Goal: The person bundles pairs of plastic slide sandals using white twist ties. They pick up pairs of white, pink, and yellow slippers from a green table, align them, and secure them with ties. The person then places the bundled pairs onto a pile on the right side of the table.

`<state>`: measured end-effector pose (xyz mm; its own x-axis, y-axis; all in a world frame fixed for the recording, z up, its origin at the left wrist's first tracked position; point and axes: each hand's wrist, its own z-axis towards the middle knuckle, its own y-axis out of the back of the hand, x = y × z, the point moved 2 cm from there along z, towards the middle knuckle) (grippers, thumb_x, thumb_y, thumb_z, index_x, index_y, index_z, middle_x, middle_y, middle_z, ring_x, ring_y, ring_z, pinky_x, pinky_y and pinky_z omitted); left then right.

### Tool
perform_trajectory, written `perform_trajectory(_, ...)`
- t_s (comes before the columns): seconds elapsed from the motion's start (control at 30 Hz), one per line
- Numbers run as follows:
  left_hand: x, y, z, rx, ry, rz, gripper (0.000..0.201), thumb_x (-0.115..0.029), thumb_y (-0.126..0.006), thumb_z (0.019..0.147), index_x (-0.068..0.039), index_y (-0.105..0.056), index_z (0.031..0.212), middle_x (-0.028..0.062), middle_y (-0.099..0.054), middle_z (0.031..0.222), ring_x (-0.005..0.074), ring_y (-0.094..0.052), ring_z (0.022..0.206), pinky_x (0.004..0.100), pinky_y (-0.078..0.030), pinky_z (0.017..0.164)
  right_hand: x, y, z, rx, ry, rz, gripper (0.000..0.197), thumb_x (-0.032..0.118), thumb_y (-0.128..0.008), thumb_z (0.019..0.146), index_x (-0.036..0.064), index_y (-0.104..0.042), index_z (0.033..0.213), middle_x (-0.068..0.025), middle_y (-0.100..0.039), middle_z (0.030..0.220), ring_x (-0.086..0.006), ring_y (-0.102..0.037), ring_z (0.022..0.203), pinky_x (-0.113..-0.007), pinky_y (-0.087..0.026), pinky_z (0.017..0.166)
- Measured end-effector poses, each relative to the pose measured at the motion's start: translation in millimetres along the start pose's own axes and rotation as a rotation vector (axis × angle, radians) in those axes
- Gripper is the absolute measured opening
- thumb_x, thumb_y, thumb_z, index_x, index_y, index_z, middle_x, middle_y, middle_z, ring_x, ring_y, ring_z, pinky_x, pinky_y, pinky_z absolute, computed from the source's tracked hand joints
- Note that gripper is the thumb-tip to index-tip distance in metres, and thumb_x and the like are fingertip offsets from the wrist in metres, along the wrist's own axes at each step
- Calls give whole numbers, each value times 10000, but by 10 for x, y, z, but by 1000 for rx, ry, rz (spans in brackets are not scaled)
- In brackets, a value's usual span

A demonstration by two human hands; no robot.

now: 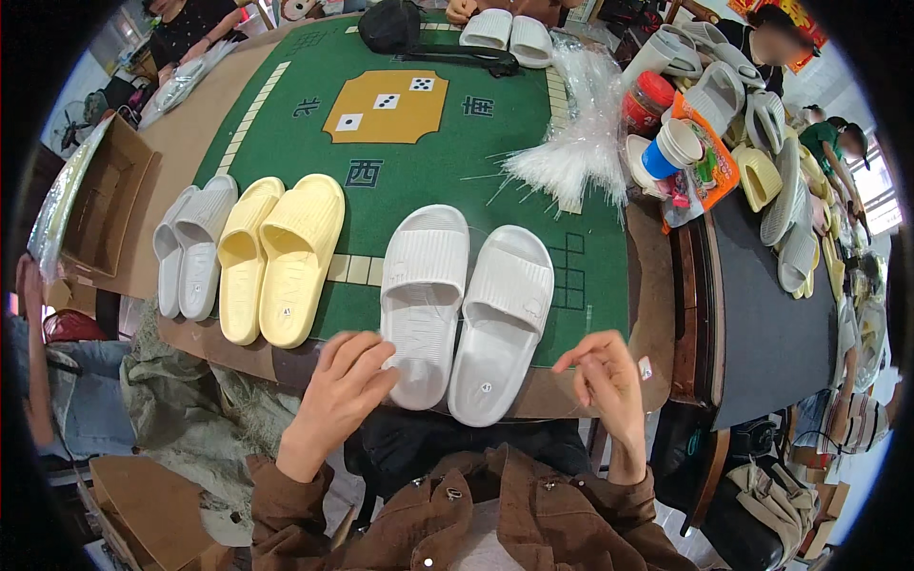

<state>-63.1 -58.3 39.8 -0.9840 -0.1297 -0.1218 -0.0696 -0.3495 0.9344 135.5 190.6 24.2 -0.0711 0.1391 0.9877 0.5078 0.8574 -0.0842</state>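
A pair of light grey slippers lies in front of me, toes pointing away: a left slipper and a right slipper with a small round sticker on its insole. My left hand is beside the left slipper's heel, fingers loosely bent and apart, fingertips at its edge. Right of the pair, my right hand hovers over the table edge with thumb and fingers drawn together. A faint thin strand seems to run near it; what the fingers pinch is too small to make out.
Yellow slippers and darker grey slippers stand at left. A bundle of clear plastic strands lies at back right, beside a paper cup and red-lidded jar. A cardboard box sits left. Other people work around the tables.
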Motion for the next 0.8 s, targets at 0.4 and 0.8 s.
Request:
perform_trajectory(0.4,-321,-198,271,-135,-136,-51,177,-185,-699,689,-230,-705,860,-87,-609,943,127,-545,902,333,-364,856,-127,-878,280,220,-16,-74,204,85,-583,961,-9,-629,1136,-27,-642,868,-51,-574,764,-221,-485,670)
perform_trajectory(0.8,-608,-336,153,-260,534,-805,236,88,-624,807,11,-679,1023,105,-653,1004,212,-638,828,316,-519,722,-263,-905,335,107,-103,144,189,107,-507,1002,-13,-618,1097,2,-599,863,-40,-477,673,-189,-395,606)
